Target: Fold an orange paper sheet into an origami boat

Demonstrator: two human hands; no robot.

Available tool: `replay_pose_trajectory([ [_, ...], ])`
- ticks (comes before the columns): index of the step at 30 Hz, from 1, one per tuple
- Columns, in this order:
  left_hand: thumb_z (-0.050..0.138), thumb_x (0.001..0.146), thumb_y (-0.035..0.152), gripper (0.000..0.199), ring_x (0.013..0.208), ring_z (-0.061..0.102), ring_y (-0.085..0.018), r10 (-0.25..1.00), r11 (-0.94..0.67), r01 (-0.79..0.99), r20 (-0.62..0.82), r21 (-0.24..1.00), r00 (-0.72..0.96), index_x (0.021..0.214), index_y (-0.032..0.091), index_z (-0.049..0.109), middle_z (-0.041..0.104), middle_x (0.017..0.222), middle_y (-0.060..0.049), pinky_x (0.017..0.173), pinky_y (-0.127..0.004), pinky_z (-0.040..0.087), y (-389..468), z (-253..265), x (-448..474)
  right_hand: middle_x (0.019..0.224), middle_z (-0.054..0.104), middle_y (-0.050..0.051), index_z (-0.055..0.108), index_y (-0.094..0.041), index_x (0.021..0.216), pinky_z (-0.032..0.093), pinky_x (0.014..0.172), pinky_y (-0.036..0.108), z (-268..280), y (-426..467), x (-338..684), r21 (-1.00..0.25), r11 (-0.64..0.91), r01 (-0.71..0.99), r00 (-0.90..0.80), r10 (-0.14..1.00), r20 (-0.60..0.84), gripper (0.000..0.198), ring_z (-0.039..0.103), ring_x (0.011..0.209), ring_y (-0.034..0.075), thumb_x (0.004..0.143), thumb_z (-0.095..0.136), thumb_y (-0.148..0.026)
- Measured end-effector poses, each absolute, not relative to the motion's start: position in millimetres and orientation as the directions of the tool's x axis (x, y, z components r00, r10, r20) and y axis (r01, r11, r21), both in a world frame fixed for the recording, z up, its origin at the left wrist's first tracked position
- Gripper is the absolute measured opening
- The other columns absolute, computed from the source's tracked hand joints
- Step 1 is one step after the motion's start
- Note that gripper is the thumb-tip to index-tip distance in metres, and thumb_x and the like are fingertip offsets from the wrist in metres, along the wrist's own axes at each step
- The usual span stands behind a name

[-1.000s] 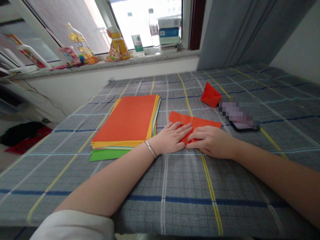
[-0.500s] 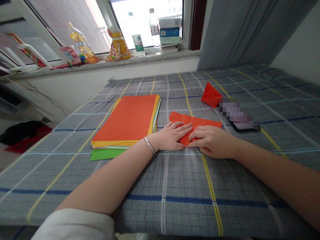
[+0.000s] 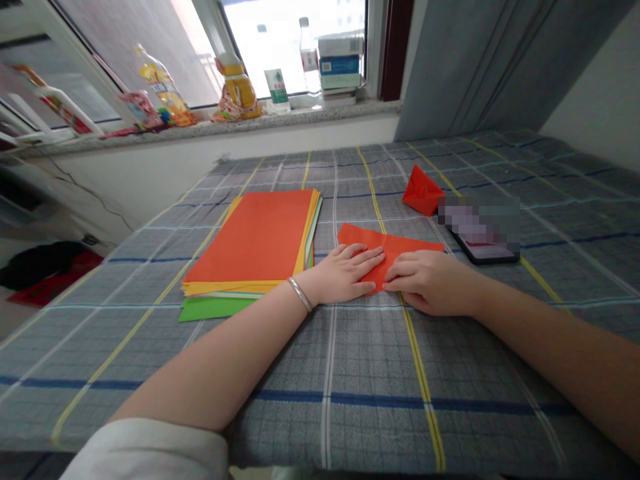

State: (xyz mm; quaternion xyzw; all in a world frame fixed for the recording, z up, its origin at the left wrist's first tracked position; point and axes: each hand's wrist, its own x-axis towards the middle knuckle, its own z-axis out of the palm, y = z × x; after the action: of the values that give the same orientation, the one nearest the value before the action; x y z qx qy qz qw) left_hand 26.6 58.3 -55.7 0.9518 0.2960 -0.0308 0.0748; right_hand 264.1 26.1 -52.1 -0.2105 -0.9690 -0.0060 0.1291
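Note:
A folded piece of orange paper (image 3: 400,241) lies on the checked cloth in front of me, partly covered by both hands. My left hand (image 3: 345,272) rests flat on its left part, fingers stretched out and slightly apart. At the paper's near right edge is my right hand (image 3: 430,283), its fingers curled together with thumb and fingertips closed on that edge. The underside of the right hand's grip is hidden. Beyond it stands a folded red-orange paper shape (image 3: 423,191) with triangular faces.
To the left lies a stack of coloured paper (image 3: 257,233), orange on top with yellow and green below. A phone (image 3: 487,252) with a blurred screen lies at right. Bottles, a cup and boxes (image 3: 341,63) line the windowsill (image 3: 300,113) behind the checked cloth (image 3: 280,427).
My right hand has slid slightly to the right along the paper's near edge, away from the left hand's fingers. My left hand stays pressed in nearly the same place.

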Motion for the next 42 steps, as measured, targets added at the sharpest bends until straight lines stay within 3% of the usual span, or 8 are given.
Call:
replay_pose_trajectory([
  [5, 0.033, 0.098, 0.055, 0.067, 0.143, 0.027, -0.031, 0.556, -0.818, 0.562, -0.081, 0.125, 0.827, 0.155, 0.02, 0.024, 0.022, 0.162, -0.007, 0.115, -0.046, 0.02, 58, -56, 27, 0.106, 0.071, 0.005, 0.071, -0.023, 0.116, 0.049, 0.087, 0.039, -53, 24, 264, -0.002, 0.928, 0.373, -0.892, 0.36, 0.274, 0.034, 0.061, 0.097, 0.023, 0.085, 0.056, -0.016],
  [10, 0.041, 0.096, 0.056, 0.081, 0.143, 0.028, -0.031, 0.583, -0.796, 0.587, -0.072, 0.151, 0.809, 0.157, 0.013, 0.01, 0.03, 0.158, -0.015, 0.114, -0.045, 0.023, 56, -53, 28, 0.102, 0.072, 0.007, 0.073, -0.021, 0.111, 0.05, 0.086, 0.037, -53, 23, 263, -0.037, 0.917, 0.398, -0.882, 0.393, 0.261, 0.031, 0.062, 0.096, 0.022, 0.085, 0.056, -0.016],
  [12, 0.042, 0.096, 0.054, 0.082, 0.142, 0.029, -0.031, 0.584, -0.798, 0.586, -0.06, 0.142, 0.81, 0.157, 0.013, 0.007, 0.027, 0.159, -0.015, 0.114, -0.045, 0.024, 56, -52, 28, 0.103, 0.072, 0.007, 0.074, -0.019, 0.108, 0.05, 0.088, 0.036, -53, 23, 262, -0.064, 0.917, 0.394, -0.879, 0.397, 0.266, 0.03, 0.062, 0.097, 0.021, 0.085, 0.056, -0.014],
  [16, 0.037, 0.099, 0.052, 0.067, 0.141, 0.03, -0.033, 0.552, -0.826, 0.559, -0.087, 0.08, 0.829, 0.156, 0.02, 0.021, 0.013, 0.164, -0.006, 0.114, -0.047, 0.023, 55, -54, 28, 0.101, 0.073, 0.007, 0.074, -0.018, 0.104, 0.05, 0.088, 0.036, -51, 24, 261, -0.05, 0.919, 0.391, -0.885, 0.39, 0.255, 0.028, 0.062, 0.097, 0.021, 0.084, 0.055, -0.013],
  [22, 0.034, 0.099, 0.052, 0.065, 0.141, 0.029, -0.032, 0.549, -0.831, 0.553, -0.073, 0.06, 0.833, 0.155, 0.021, 0.023, 0.022, 0.162, -0.002, 0.115, -0.046, 0.021, 55, -56, 28, 0.094, 0.073, 0.006, 0.075, -0.017, 0.093, 0.051, 0.087, 0.035, -44, 22, 265, -0.028, 0.903, 0.428, -0.882, 0.424, 0.206, 0.026, 0.064, 0.093, 0.021, 0.08, 0.054, -0.009],
  [30, 0.036, 0.099, 0.051, 0.066, 0.141, 0.03, -0.032, 0.551, -0.831, 0.555, -0.079, 0.039, 0.831, 0.156, 0.021, 0.021, 0.019, 0.163, -0.004, 0.115, -0.046, 0.022, 55, -55, 28, 0.09, 0.073, 0.007, 0.075, -0.017, 0.084, 0.053, 0.081, 0.035, -36, 19, 273, -0.005, 0.867, 0.499, -0.857, 0.495, 0.142, 0.023, 0.066, 0.088, 0.021, 0.08, 0.054, -0.009],
  [42, 0.037, 0.099, 0.051, 0.061, 0.137, 0.036, -0.032, 0.527, -0.85, 0.527, -0.008, 0.021, 0.85, 0.154, 0.027, 0.026, 0.027, 0.16, -0.009, 0.11, -0.051, 0.029, 56, -60, 25, 0.091, 0.076, 0.007, 0.072, -0.017, 0.075, 0.054, 0.082, 0.038, -35, 22, 287, 0.088, 0.792, 0.605, -0.795, 0.594, 0.124, 0.019, 0.07, 0.085, 0.023, 0.077, 0.054, -0.01],
])
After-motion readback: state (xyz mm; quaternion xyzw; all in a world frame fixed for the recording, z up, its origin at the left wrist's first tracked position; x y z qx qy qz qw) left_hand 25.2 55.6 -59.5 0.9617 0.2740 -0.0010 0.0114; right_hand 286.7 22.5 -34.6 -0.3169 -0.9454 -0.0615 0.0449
